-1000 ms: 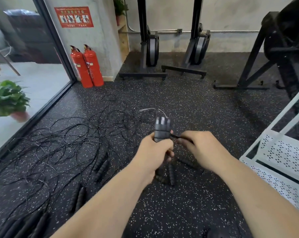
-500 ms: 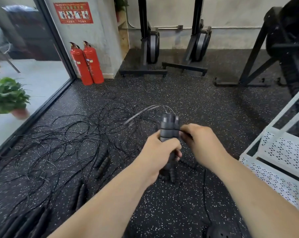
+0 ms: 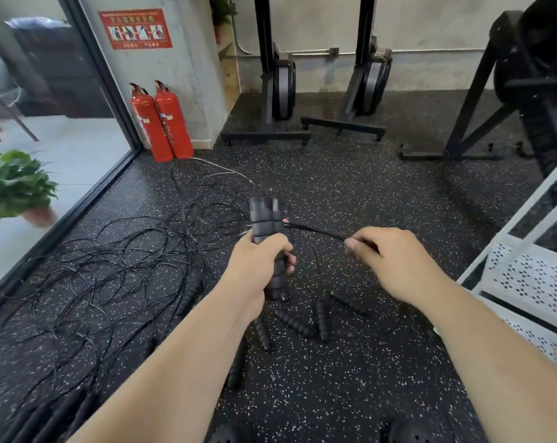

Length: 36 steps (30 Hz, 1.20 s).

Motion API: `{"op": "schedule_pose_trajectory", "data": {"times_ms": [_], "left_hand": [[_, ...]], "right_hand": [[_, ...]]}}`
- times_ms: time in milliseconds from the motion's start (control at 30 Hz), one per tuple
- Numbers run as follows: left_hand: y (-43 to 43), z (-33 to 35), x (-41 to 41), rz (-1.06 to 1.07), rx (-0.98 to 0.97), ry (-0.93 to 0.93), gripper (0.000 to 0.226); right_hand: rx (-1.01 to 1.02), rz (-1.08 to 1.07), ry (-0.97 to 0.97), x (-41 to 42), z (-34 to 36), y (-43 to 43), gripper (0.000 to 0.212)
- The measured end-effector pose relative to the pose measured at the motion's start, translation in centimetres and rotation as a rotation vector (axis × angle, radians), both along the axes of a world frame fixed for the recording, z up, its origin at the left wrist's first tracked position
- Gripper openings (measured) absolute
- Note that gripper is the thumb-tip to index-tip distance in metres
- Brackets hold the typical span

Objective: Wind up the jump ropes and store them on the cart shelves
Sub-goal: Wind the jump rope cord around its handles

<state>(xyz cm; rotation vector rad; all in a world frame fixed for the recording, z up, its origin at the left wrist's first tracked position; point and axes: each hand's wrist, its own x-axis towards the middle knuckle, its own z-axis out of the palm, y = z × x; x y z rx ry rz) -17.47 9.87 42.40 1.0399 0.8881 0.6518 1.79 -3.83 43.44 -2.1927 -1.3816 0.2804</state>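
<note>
- Whereas the right hand (image 3: 395, 260) was pressed against the paired handles (image 3: 266, 219) half a second ago, it is now seen drawn off to the right, well apart from them, with a stretch of black cord (image 3: 315, 231) pulled taut between the two.
- The cord is pinched between the thumb and curled fingers of the right hand; the handles are gripped upright in the left hand (image 3: 261, 254), whose fingers are wrapped round their lower half.
- A thin pale streak of cord is now flung out on the far side of the handles, toward the fire extinguishers (image 3: 162, 123); it is blurred, so its course cannot be followed.
- From this change it is judged that another turn is being drawn out for wrapping round the handles, so the winding of this rope is under way and not yet finished.
- The rope in hand is shown as two ribbed black handles held side by side, their tops blurred, with thin black cord leaving them near the top.
- The rope is held above the speckled floor (image 3: 334, 378), in the middle of the view.
- A tangle of ropes (image 3: 117, 260) is left spread on the floor to the left, and loose handles (image 3: 293, 321) lie just below the hands.
- The white cart (image 3: 526, 276) stands at the right; nothing is seen stored on its visible perforated shelves.
</note>
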Motion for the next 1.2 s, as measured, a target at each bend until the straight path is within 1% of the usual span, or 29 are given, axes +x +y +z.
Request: {"op": "schedule_pose_trajectory", "data": {"times_ms": [67, 100, 167, 200, 267, 367, 467, 533, 600, 667, 733, 833, 900, 1000, 1067, 1133, 1200], "left_hand": [[-1.7, -0.1, 0.5, -0.125, -0.037, -0.033, 0.039], [-2.8, -0.2, 0.8, -0.193, -0.054, -0.036, 0.040], [-4.4, -0.1, 1.3, -0.281, -0.060, -0.010, 0.027], [-4.6, 0.0, 1.4, -0.284, -0.060, 0.001, 0.025], [-3.8, 0.4, 1.1, -0.230, -0.066, -0.018, 0.030], [-0.6, 0.7, 0.0, -0.059, -0.072, -0.044, 0.034], [0.7, 0.3, -0.4, 0.027, -0.064, -0.037, 0.034], [-0.3, 0.1, 0.0, -0.013, -0.058, -0.019, 0.034], [-2.1, -0.2, 0.6, -0.137, -0.058, -0.010, 0.035], [-4.0, -0.4, 1.3, -0.267, -0.028, 0.021, 0.025], [-4.8, -0.5, 1.6, -0.309, 0.010, 0.051, 0.018], [-3.8, -0.4, 1.4, -0.258, 0.014, 0.069, 0.017], [-2.3, -0.3, 0.9, -0.183, 0.024, 0.096, 0.017], [0.1, -0.4, 0.0, -0.026, 0.053, 0.104, 0.016], [0.9, -0.6, -0.2, 0.042, 0.057, 0.093, 0.017], [0.4, -0.8, 0.0, 0.014, 0.046, 0.065, 0.026], [-1.1, -1.1, 0.5, -0.102, 0.011, 0.024, 0.036]], "right_hand": [[0.034, 0.005, -0.006, -1.0, -0.5, 0.5, 0.022], [0.028, 0.021, -0.008, -1.5, -0.9, 0.8, 0.020], [0.010, 0.047, 0.012, -2.0, -1.6, 1.1, 0.019], [0.003, 0.057, 0.022, -1.9, -1.6, 1.1, 0.017], [-0.025, 0.085, 0.031, -1.5, -1.2, 0.8, 0.020], [-0.115, 0.084, 0.020, -0.1, -0.4, 0.0, 0.020], [-0.112, 0.069, -0.008, 0.6, -0.3, -0.5, 0.023], [-0.061, 0.045, 0.004, -0.1, -0.5, -0.2, 0.022], [0.002, 0.033, 0.003, -1.0, -1.0, 0.4, 0.020], [0.007, 0.032, -0.014, -1.5, -1.8, 1.0, 0.017], [-0.018, 0.037, -0.003, -1.6, -2.4, 1.2, 0.014], [-0.007, 0.082, -0.006, -1.5, -2.1, 1.0, 0.011], [-0.019, 0.100, -0.014, -1.1, -1.4, 0.6, 0.011], [-0.087, 0.071, -0.034, 0.2, -0.5, -0.2, 0.015], [-0.072, 0.051, -0.032, 0.8, -0.3, -0.6, 0.020], [-0.018, 0.038, -0.002, 0.6, -0.3, -0.5, 0.022], [0.009, 0.045, 0.007, -0.2, -0.5, 0.0, 0.021]]}}
